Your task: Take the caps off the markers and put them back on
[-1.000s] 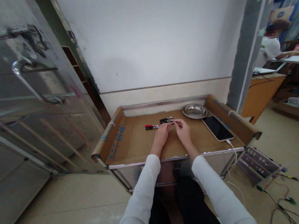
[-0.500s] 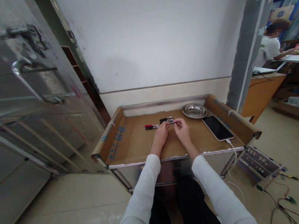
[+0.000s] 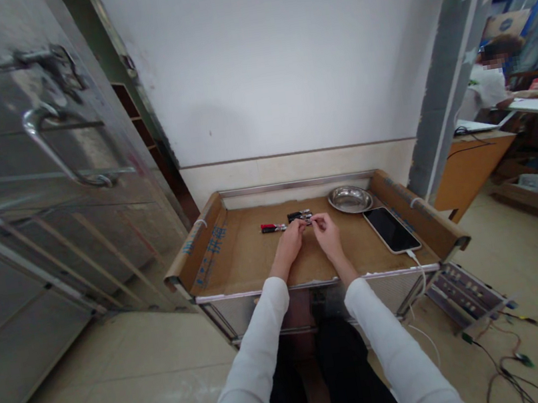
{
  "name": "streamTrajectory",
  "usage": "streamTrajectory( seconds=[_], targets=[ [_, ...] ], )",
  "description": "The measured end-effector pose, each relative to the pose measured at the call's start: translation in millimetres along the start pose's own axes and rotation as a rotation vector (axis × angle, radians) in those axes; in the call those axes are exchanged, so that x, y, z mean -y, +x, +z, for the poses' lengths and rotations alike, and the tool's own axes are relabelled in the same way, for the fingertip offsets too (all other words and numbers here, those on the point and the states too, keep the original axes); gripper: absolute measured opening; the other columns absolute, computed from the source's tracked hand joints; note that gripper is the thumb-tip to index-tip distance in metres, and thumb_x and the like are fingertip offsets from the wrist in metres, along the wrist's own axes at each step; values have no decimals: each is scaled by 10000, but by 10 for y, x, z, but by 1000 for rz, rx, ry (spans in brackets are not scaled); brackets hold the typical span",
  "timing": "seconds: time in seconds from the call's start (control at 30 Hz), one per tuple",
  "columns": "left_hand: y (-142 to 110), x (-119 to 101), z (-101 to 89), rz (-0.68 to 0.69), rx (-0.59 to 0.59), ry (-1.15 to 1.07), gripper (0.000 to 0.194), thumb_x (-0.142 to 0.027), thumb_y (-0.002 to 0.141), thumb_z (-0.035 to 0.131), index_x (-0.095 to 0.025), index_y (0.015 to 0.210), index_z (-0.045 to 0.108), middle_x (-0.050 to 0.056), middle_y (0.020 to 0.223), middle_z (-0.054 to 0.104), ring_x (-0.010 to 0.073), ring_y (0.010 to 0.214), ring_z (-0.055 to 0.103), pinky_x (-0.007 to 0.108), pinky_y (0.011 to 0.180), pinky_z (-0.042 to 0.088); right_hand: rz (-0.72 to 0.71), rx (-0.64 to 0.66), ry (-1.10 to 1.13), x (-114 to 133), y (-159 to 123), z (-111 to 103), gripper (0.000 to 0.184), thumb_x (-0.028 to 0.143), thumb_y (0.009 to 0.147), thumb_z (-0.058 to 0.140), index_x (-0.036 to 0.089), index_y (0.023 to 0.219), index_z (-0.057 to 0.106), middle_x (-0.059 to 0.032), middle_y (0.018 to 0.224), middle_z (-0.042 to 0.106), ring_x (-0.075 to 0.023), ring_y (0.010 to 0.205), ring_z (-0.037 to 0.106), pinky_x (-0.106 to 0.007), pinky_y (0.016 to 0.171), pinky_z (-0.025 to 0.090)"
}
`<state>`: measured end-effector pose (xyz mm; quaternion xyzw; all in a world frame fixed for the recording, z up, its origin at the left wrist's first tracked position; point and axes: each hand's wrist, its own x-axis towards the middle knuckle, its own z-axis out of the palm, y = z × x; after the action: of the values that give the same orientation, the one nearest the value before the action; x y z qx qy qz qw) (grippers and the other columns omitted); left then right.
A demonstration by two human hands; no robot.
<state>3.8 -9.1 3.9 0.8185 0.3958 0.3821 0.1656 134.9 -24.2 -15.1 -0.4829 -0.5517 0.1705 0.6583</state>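
Observation:
Over the cardboard-lined cart top (image 3: pixel 243 266), my left hand (image 3: pixel 289 244) and my right hand (image 3: pixel 327 233) are close together with fingertips pinched. Between them is a small, partly shiny piece too tiny to name, mostly hidden by the fingers. Just left of my left hand lies a red and black part with a silvery end (image 3: pixel 273 228). Behind the hands sits a black part with a metallic end (image 3: pixel 299 215). Further right is a shallow round metal dish (image 3: pixel 349 199), and in front of it a phone (image 3: pixel 392 230) lies flat, screen up.
A white cable (image 3: pixel 417 263) runs from the phone over the cart's front edge. Raised cardboard sides (image 3: pixel 196 253) border the top. On the floor at right stand an electrical box (image 3: pixel 470 296) and loose wires (image 3: pixel 506 368). A person (image 3: pixel 486 78) sits at a far table.
My right hand has shifted very slightly left, closer to my left hand. The parts, the dish and the phone stay in place.

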Motion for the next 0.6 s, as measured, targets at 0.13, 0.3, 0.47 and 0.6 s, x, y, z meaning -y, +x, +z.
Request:
streamTrajectory(
  seconds=[0.13, 0.3, 0.47, 0.6],
  targets=[
    [0, -16, -13, -36, -8, -15, 192, -186, 933, 407, -187, 1109, 484, 74, 1011, 650, 177, 945, 632, 321, 854, 491, -7, 84, 7, -50, 4, 19, 176, 309, 830, 490, 200, 935, 579, -64, 942, 662, -170, 864, 632, -320, 830, 506],
    [-12, -37, -29, -100, -43, -6, 225, -206, 938, 418, -199, 1159, 455, 68, 997, 658, 172, 912, 649, 309, 826, 503, -81, 226, -137, -64, 10, 44, 193, 236, 821, 487, 196, 923, 646, -84, 999, 684, -190, 905, 633, -351, 874, 488],
    [-13, -32, -15, -105, -33, 51, 255, -235, 951, 389, -189, 1195, 451, 86, 1007, 670, 179, 906, 657, 315, 817, 509, -119, 260, -250, -11, 6, 32, 218, 200, 837, 467, 196, 912, 672, -78, 990, 698, -190, 911, 638, -338, 880, 477],
    [-5, 6, 12, -37, -63, 168, 351, -183, 949, 321, -146, 1276, 443, 149, 1197, 618, 199, 1105, 591, 370, 958, 448, -110, 185, -266, 17, 2, 9, 255, 238, 863, 446, 191, 957, 678, -84, 1012, 701, -191, 934, 637, -343, 900, 469]
  ],
)
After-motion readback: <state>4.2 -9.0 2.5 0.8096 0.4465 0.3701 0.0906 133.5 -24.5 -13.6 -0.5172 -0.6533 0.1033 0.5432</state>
